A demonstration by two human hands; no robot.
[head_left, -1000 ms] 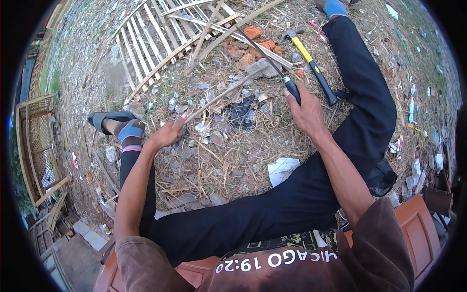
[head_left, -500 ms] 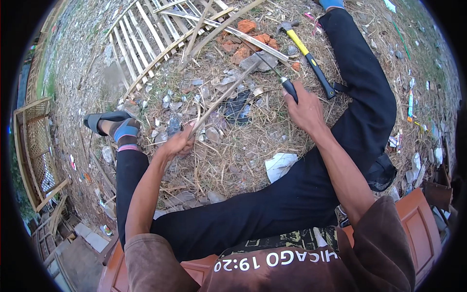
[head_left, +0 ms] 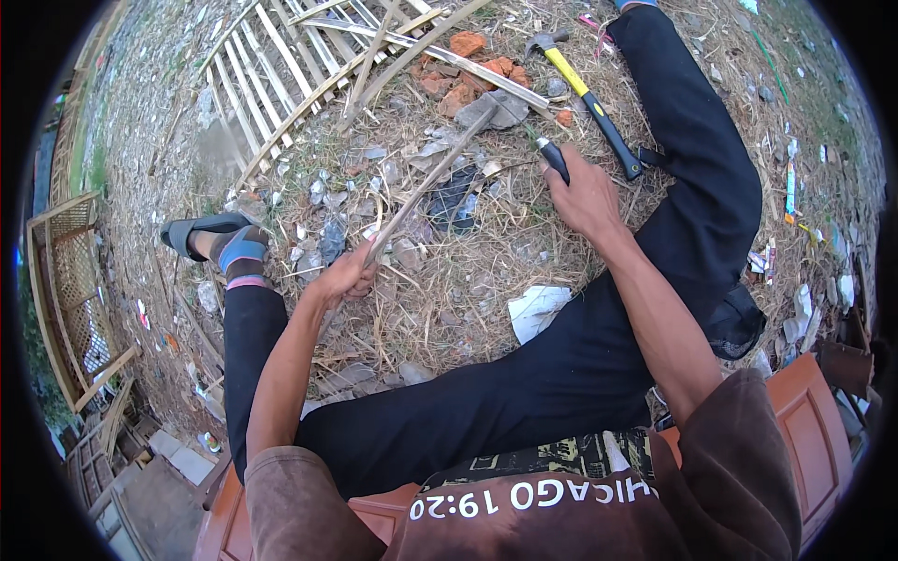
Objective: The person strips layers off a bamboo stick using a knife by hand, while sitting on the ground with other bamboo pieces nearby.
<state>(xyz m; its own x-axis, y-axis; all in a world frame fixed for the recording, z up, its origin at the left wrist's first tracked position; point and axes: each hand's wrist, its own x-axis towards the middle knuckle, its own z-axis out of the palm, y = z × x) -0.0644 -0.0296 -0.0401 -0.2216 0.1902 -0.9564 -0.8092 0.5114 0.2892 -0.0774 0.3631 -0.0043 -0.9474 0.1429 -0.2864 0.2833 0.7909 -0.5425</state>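
My left hand (head_left: 350,273) is closed around the lower part of a thin wooden strip (head_left: 426,192). The strip slants away to the upper right, its far end over a grey stone (head_left: 505,110). In my right hand (head_left: 587,194) is a black-handled knife (head_left: 554,161) with a silver collar, held to the right of the strip. Its blade is blurred and hardly shows. A claw hammer (head_left: 585,89) with a yellow and black handle lies on the ground just beyond my right hand.
Broken orange bricks (head_left: 468,44) lie near the stone. A wooden slat lattice (head_left: 271,79) lies at the far left. My outstretched legs flank the littered ground (head_left: 468,318), where a white scrap (head_left: 538,311) lies. Another lattice panel (head_left: 75,290) stands at the left edge.
The knife's blade showed as a long dark line between hand and stone; now it is blurred. My right hand has shifted slightly. My left hand keeps its hold on the strip.
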